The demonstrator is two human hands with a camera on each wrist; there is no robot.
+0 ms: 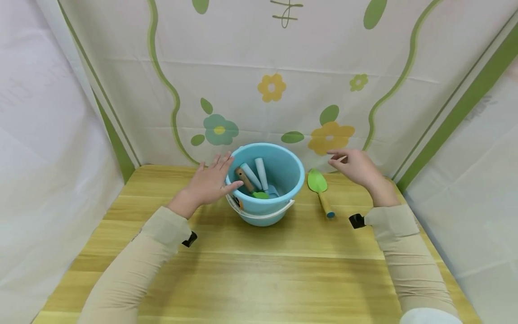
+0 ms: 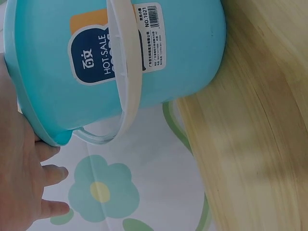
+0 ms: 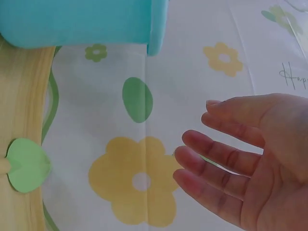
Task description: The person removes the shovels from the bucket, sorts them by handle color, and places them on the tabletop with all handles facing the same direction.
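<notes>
Both arms reach forward in beige sleeves, each with a small black device at the wrist. The left hand point(image 1: 209, 182) lies far and left of centre, palm down, fingers straight and slightly spread, thumb pointing right. The right hand point(image 1: 356, 167) hovers far right, raised, fingers loosely extended and pointing left, holding nothing. The two hands are well apart
</notes>
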